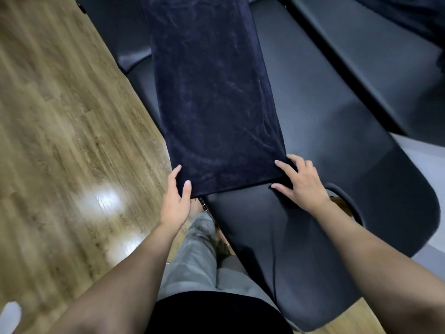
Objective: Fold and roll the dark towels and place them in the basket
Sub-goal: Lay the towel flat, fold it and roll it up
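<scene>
From the head view, a dark towel (216, 102) is seen laid out as a long, narrow strip along a black padded bench (325, 112), its near short edge lying just in front of the person, its far end running out of the top of the picture. The risk is judged first: the strip lies close to the bench's left side, and its near left corner is carried right at that side above the wooden floor (60, 141), so if the roll is started unevenly, one hand leading the other, a skewed, cone-shaped roll is likely and the left part could be dragged off over the side. The padding looks slick, so the whole strip may also be pulled toward the person instead of being rolled, and the long fold could be opened up. Now to the hands. The left hand (177, 196) is set at the near left corner, fingers fairly straight and only lightly bent, the thumb laid on top of the cloth and the fingers along its side; a loose pinch of the corner is suggested, though the underside cannot be seen. The right hand (301, 182) is spread wide, fingers apart, pressed flat on the near right corner with nothing closed in it. No basket is shown anywhere in this view.
</scene>
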The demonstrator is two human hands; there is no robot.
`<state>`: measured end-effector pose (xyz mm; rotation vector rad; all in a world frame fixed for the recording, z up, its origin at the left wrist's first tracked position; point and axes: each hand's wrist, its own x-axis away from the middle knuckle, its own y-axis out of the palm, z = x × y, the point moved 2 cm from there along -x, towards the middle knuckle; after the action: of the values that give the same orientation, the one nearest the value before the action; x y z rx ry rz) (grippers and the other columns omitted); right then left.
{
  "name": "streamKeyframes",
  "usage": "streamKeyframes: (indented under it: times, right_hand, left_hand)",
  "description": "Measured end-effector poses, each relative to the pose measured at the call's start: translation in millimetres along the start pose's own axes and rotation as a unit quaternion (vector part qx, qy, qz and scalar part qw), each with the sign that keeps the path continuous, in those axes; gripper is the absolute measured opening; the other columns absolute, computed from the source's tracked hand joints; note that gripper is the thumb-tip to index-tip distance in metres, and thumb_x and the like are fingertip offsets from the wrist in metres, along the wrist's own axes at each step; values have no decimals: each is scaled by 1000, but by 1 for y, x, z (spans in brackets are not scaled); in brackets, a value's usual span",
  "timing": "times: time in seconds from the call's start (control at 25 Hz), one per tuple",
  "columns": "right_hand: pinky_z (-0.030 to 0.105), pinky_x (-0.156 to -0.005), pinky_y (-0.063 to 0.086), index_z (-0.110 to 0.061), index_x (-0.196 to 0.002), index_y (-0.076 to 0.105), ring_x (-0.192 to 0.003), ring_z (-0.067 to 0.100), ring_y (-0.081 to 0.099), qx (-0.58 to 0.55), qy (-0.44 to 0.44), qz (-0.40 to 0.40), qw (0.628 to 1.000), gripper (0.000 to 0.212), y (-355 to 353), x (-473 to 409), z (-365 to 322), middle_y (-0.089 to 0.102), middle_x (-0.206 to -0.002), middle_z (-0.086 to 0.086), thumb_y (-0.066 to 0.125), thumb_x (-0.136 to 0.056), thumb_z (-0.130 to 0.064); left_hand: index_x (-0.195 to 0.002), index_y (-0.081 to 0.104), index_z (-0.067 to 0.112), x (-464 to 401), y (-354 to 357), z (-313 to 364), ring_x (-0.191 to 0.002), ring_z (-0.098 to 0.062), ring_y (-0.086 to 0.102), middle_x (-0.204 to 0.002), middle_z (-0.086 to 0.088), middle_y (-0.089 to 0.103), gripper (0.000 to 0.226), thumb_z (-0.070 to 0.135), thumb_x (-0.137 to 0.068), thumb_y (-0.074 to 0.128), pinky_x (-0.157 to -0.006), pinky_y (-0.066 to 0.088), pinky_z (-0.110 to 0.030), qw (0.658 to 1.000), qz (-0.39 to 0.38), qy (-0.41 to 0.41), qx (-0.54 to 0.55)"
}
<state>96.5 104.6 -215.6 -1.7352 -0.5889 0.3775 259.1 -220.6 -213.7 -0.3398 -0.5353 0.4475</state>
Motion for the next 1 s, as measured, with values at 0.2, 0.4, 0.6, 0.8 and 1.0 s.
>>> streamKeyframes:
  times: [0.2, 0.4, 0.6, 0.8, 1.0]
  right_hand:
    - [29, -102, 44, -25, -141, 50, -118, 7, 52, -356, 233, 14, 905, 56, -11, -13, -8, 48, -130, -6, 72, -92, -38]
    - [24, -62, 56, -17, -128, 56, -99, 3, 62, -512, 301, 8, 805, 40, -17, -28, -12, 59, -136, -1, 54, -96, 6]
    - [26, -51, 36, -23, -100, 62, -79, 13, 60, -683, 372, 40, 627, 51, -27, -33, -9, 70, -125, -7, 34, -89, 18]
    - [34, -71, 51, -24, -111, 66, -101, 17, 60, -605, 365, -5, 708, 25, -29, -34, -6, 64, -120, -1, 56, -98, -5]
    - [32, -62, 58, -36, -124, 46, -104, 16, 60, -457, 330, -77, 822, 45, -27, -41, -20, 48, -132, -1, 69, -92, -14]
  left_hand:
    - [-121, 64, 40, 6, -4, 7, -66, -22, 68, -95, -14, 72, 24, 35, -108, 45, -70, 57, -36, 998, -8, -8, 60]
    - [-108, 73, 8, -8, -10, 24, -64, -31, 72, -99, -18, 74, 52, 43, -108, 34, -70, 64, -36, 961, -19, -151, 232]
    - [-108, 69, 15, -14, -26, 28, -85, -30, 76, -79, -14, 76, 68, 62, -103, 21, -82, 55, -36, 928, -83, -212, 293]
    - [-108, 75, 21, -18, -25, 27, -108, -37, 70, -109, -18, 75, 73, 72, -97, 24, -95, 50, -41, 909, -102, -246, 319]
    - [-121, 69, 28, -11, -18, 9, -127, -29, 59, -141, -3, 61, 71, 74, -97, 21, -101, 47, -48, 908, -135, -275, 286]
